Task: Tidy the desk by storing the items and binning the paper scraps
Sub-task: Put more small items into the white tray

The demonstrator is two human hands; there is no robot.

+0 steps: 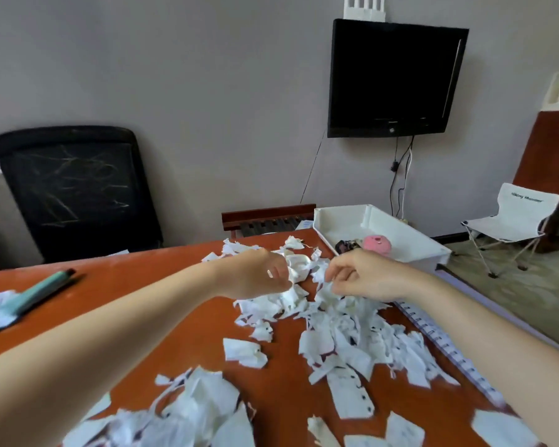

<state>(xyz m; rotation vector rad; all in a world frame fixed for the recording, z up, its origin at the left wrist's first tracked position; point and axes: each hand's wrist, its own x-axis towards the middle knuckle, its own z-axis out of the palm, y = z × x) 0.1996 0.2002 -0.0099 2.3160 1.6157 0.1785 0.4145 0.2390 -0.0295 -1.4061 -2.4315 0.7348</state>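
Scrap-gathering barely begun; most of the job is left.

From my end, scraps (346, 346) cover the desk (281, 391) from the near edge out to the hands, and a notebook (449, 346) lies unstored along the right edge. Mid-desk, my left hand (262, 279) is curled round a bunch of scraps and my right hand (365, 275) pinches into the pile just beside it. A marker (42, 290) waits far left. The tray (410, 233), far right, holds only a pink item (377, 244) and a dark one (346, 245). I see no bin.
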